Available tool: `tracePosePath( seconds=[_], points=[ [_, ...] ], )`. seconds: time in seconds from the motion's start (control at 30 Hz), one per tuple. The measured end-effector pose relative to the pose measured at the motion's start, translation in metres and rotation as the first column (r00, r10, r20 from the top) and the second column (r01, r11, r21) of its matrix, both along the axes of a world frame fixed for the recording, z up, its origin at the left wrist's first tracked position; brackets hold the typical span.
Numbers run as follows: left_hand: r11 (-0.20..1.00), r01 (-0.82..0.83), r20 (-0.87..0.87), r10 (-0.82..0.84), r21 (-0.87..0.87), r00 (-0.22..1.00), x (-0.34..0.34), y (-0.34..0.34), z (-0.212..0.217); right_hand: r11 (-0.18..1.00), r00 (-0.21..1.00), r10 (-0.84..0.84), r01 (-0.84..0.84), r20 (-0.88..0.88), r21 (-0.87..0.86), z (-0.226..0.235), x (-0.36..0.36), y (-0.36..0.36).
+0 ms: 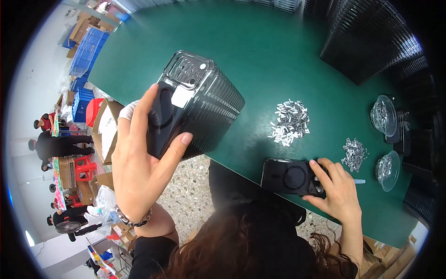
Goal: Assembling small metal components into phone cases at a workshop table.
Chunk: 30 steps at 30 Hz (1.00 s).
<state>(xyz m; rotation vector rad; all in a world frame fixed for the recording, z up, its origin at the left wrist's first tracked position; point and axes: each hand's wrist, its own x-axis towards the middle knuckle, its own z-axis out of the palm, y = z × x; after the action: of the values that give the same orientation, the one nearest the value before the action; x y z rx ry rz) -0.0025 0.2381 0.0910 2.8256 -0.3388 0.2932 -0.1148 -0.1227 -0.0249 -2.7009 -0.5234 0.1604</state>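
A tall stack of clear-edged black phone cases [216, 114] rises at the table's left front edge. My left hand [139, 160] is closed on the top phone case [160, 111], thumb on one side and fingers on the other; whether that case is lifted off the stack I cannot tell. One finger has a white wrap. A single phone case [284, 176] with a dark ring on its back lies flat near the front edge. My right hand [338, 188] grips its camera end between thumb and fingers. Beside that hand a light blue stick-like thing [359, 181] shows.
Small black-and-white pieces [290, 123] lie heaped on the green table [186, 28]; a smaller heap of silvery pieces [354, 154] is to the right. Two clear tubs [392, 116] hold more. Black stacked trays [367, 42] stand far right. An open carton [107, 132] sits beyond the left edge.
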Motion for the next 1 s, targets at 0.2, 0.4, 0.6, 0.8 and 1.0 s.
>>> tracePosePath(
  seconds=[0.2, 0.4, 0.6, 0.8, 1.0],
  points=[
    [0.998, 0.049, -0.063, -0.051, -0.046, 0.997, 0.002, -0.001, -0.004, 0.989, 0.999, -0.051, 0.05, 0.007, 0.141, -0.003, -0.005, -0.007],
    [0.896, 0.261, 0.514, -0.043, -0.36, 0.857, -0.015, -0.021, -0.02, 0.807, 0.964, -0.188, 0.26, -0.187, 0.53, 0.025, 0.005, 0.0],
    [0.454, 0.886, 0.231, -0.856, -0.093, 0.463, -0.031, -0.106, -0.078, 0.511, 0.639, -0.033, 0.672, -0.768, 0.537, 0.033, 0.001, 0.014],
    [0.4, 0.884, 0.273, -0.846, -0.241, 0.457, -0.024, -0.117, -0.097, 0.275, 0.636, 0.096, 0.722, -0.766, 0.634, 0.01, -0.033, 0.015],
    [0.608, 0.673, 0.031, -0.732, -0.421, 0.68, -0.023, -0.114, -0.1, 0.661, 0.703, -0.711, 0.678, -0.021, 0.323, -0.023, -0.025, -0.036]
  ],
)
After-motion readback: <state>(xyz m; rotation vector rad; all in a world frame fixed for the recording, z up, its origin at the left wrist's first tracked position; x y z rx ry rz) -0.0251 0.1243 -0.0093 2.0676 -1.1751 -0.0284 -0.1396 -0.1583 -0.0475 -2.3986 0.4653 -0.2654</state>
